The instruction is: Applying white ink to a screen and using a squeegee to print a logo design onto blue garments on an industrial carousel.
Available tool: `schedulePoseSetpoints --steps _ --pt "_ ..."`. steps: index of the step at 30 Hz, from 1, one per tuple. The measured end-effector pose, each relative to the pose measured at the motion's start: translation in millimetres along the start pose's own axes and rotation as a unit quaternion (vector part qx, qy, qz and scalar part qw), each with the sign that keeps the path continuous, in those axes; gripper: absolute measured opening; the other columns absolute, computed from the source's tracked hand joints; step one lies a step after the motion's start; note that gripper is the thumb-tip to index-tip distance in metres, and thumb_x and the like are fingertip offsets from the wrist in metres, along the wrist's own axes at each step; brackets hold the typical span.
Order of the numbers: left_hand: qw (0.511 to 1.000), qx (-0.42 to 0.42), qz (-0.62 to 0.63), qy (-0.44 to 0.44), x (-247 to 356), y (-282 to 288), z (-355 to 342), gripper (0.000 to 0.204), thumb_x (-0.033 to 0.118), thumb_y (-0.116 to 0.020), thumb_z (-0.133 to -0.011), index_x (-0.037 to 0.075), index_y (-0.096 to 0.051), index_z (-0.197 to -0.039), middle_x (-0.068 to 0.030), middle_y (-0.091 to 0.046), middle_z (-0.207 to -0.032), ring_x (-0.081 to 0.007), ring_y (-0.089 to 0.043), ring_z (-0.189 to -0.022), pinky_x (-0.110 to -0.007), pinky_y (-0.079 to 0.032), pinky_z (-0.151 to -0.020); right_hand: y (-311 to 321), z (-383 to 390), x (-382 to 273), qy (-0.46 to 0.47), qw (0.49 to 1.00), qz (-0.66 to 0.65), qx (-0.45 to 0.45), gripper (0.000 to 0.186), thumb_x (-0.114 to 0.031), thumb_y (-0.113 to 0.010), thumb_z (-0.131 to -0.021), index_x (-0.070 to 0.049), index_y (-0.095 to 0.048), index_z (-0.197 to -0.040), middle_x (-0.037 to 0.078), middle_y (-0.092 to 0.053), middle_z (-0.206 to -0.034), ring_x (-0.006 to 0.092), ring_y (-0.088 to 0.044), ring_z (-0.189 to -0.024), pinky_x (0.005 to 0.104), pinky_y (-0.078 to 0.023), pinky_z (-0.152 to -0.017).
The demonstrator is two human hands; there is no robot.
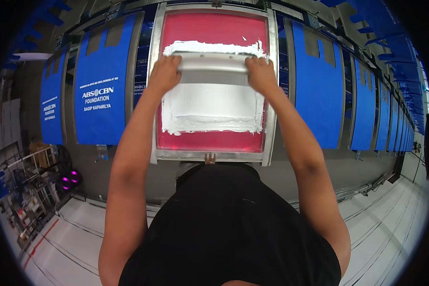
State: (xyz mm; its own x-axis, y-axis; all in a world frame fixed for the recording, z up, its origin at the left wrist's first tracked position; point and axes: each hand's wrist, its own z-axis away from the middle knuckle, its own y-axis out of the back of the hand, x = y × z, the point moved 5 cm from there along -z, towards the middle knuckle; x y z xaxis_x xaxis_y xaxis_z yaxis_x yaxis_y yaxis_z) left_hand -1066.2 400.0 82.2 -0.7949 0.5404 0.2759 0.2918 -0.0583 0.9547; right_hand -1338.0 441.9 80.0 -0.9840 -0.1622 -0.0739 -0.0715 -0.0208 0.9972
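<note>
A metal-handled squeegee [213, 63] spans the far part of a screen-printing frame [153, 114] in front of me. My left hand [166, 74] is wrapped round its left end, and my right hand [262, 76] grips the right end. Both arms reach forward. White ink [209, 102] coats the middle of the red mesh [209, 141]. Thick ridges of ink lie along the near and far edges of the coated area. The squeegee's blade edge is hidden under the handle.
Blue bag-shaped fabric pieces lie on boards on both sides; the left piece [100, 86] bears white print, while the right piece [318, 90] shows none. More blue pieces run off to the right. A small metal clip [210, 158] sits at the frame's near edge. Cluttered shelving [33, 190] stands at lower left.
</note>
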Motion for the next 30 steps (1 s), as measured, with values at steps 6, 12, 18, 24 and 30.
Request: schedulePoseSetpoints --steps 6,12,18,24,30 --pt "0.999 -0.034 0.017 0.017 32.1 16.9 99.1 0.043 0.008 -0.071 -0.063 0.009 -0.062 -0.106 -0.0103 -0.058 -0.096 -0.0276 -0.055 -0.097 -0.041 -0.043 -0.083 7.0 102.3 -25.5 0.011 0.992 -0.102 -0.073 0.036 0.000 -0.059 -0.066 -0.006 -0.059 -0.101 0.012 -0.061 -0.095 0.0312 -0.057 -0.099 0.0497 -0.038 -0.096" --pt "0.991 -0.103 0.079 0.038 66.3 42.4 162.6 0.034 0.007 -0.072 -0.061 0.007 -0.062 -0.094 -0.0087 -0.059 -0.085 -0.0282 -0.057 -0.088 -0.040 -0.043 -0.081 34.0 168.0 -62.2 -0.016 0.970 -0.131 -0.204 0.038 -0.002 -0.062 -0.063 -0.006 -0.062 -0.101 0.011 -0.065 -0.093 0.0309 -0.060 -0.096 0.0508 -0.036 -0.102" --pt "0.987 -0.098 0.114 0.056 57.7 11.0 182.0 0.035 0.003 -0.069 -0.058 0.006 -0.062 -0.092 -0.0104 -0.062 -0.091 -0.0291 -0.059 -0.090 -0.042 -0.046 -0.081 19.9 172.9 -66.4 -0.025 0.974 -0.115 -0.193 0.037 -0.001 -0.063 -0.060 -0.007 -0.064 -0.097 0.010 -0.066 -0.093 0.0301 -0.061 -0.093 0.0530 -0.032 -0.106" --pt "0.995 -0.016 0.094 0.041 47.4 8.8 156.6 0.040 0.000 -0.068 -0.057 0.007 -0.064 -0.097 -0.0105 -0.066 -0.091 -0.0307 -0.061 -0.090 -0.042 -0.048 -0.082 9.8 154.4 -61.5 -0.027 0.990 -0.106 -0.088 0.038 0.001 -0.063 -0.060 -0.009 -0.065 -0.096 0.010 -0.067 -0.088 0.0296 -0.062 -0.090 0.0555 -0.030 -0.107" --pt "0.996 -0.038 0.033 0.074 -33.3 -13.3 -3.4 0.033 0.020 -0.076 -0.069 0.009 -0.071 -0.099 -0.0156 -0.069 -0.091 -0.0326 -0.067 -0.084 -0.041 -0.054 -0.076 -8.7 -10.8 12.1 0.002 0.998 -0.012 -0.069 0.035 -0.010 -0.064 -0.065 -0.016 -0.068 -0.100 0.012 -0.069 -0.083 0.0282 -0.067 -0.085 0.0541 -0.038 -0.097"
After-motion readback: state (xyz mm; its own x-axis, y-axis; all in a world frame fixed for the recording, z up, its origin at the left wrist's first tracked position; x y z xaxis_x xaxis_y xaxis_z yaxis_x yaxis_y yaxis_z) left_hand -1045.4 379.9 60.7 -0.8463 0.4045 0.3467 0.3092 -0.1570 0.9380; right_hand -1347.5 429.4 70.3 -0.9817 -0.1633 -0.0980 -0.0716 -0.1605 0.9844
